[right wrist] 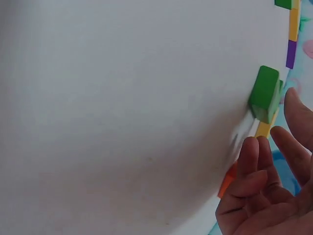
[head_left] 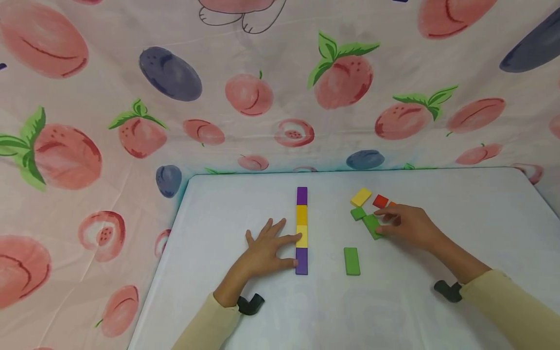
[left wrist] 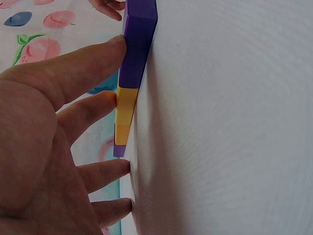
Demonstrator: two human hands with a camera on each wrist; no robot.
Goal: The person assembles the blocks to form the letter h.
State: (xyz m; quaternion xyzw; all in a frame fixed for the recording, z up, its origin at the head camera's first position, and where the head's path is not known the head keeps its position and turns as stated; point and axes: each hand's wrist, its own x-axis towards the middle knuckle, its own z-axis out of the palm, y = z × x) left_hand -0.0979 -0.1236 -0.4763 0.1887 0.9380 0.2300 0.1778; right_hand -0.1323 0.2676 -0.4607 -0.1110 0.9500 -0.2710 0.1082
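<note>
A straight row of blocks stands at mid-table in the head view: a near purple block (head_left: pixel 302 265), a light yellow block (head_left: pixel 303 241), a deeper yellow block (head_left: pixel 302 215) and a far purple block (head_left: pixel 302 196). My left hand (head_left: pixel 260 253), fingers spread, touches its left side with thumb on the near purple block and forefinger on the light yellow one. My right hand (head_left: pixel 409 226) hovers by a green rectangular block (head_left: pixel 371 225), thumb and forefinger apart at its right edge. In the right wrist view the other fingers (right wrist: pixel 249 156) are bent, holding nothing.
Around the right hand lie a small green block (head_left: pixel 358 213), a yellow block (head_left: pixel 361 197), a red block (head_left: pixel 380 201) and a partly hidden orange block (head_left: pixel 392 204). Another green block (head_left: pixel 352 261) lies nearer, right of the row. A fruit-print cloth (head_left: pixel 218 107) hangs behind the white table (head_left: pixel 210 209).
</note>
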